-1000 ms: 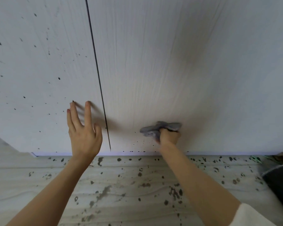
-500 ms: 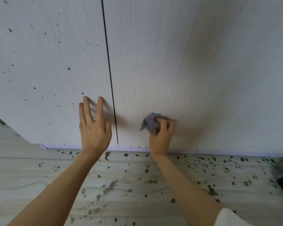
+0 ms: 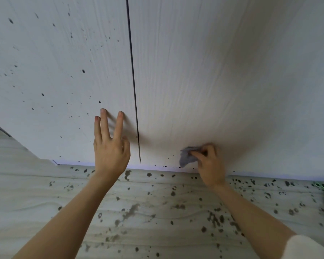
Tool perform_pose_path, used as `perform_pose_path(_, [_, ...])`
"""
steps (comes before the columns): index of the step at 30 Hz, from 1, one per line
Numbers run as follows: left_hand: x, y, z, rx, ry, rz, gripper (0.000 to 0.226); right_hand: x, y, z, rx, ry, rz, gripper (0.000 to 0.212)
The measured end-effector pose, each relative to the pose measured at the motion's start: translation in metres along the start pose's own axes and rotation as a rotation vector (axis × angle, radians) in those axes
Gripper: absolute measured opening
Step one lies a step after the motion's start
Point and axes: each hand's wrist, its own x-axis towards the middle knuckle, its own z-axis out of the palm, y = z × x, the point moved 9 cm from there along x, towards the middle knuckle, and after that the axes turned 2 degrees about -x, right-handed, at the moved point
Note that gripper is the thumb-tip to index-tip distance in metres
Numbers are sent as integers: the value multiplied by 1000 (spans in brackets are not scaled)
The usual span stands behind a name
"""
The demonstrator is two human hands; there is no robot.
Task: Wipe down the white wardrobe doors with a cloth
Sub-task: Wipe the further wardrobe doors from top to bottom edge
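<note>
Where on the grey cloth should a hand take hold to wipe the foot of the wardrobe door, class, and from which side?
Take the grey cloth by its bunched middle, coming from below and in front, as the right hand does now. It is crumpled into a wad against the right door, so curled fingers can probably pin it flat there, leaving its loose left edge free to wipe the specks.

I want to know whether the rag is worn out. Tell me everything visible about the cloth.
The cloth is a small grey-blue rag, soft and crumpled into a wad, slightly blurred. The right hand grips it with curled fingers, so only its left part shows. It sits against the right wardrobe door low down, near the bottom edge, right of the gap between the doors. Wear or holes cannot be made out.
</note>
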Motion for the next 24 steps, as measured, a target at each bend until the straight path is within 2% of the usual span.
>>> perform_pose_path(2, [-2, -1, 1, -1, 3, 10, 63, -5, 12, -6, 92, 68, 169, 30])
perform_pose_path(4, [-3, -2, 2, -8, 8, 15, 62, 5, -11, -10, 175, 134, 189, 29])
perform_pose_path(8, [-3, -3, -1, -23, 27, 54, 59, 50, -98, -23, 237, 239, -37, 22])
perform_pose_path(11, [-6, -12, -3, -39, 18, 44, 58, 65, -135, -20, 109, 261, -155, 25])
perform_pose_path(13, [-9, -18, -1, -36, 2, 18, 59, 60, -151, -4, -51, 240, -281, 23])
perform_pose_path(15, [-12, -21, 3, -38, -15, -7, 60, 49, -159, 22, -185, 142, -397, 17])
perform_pose_path(16, [-12, -21, 5, -41, -24, -14, 61, 44, -161, 37, -235, 42, -423, 17])
perform_pose_path(19, [-12, -22, 10, -40, -60, -40, 63, 30, -157, 73, -333, -257, -407, 35])
perform_pose_path(21, [-12, -25, 10, -43, -78, -65, 63, 32, -156, 69, -315, -254, -401, 43])
perform_pose_path(24, [-12, -30, 9, -38, -97, -69, 63, 47, -159, 30, -222, -22, -429, 34])
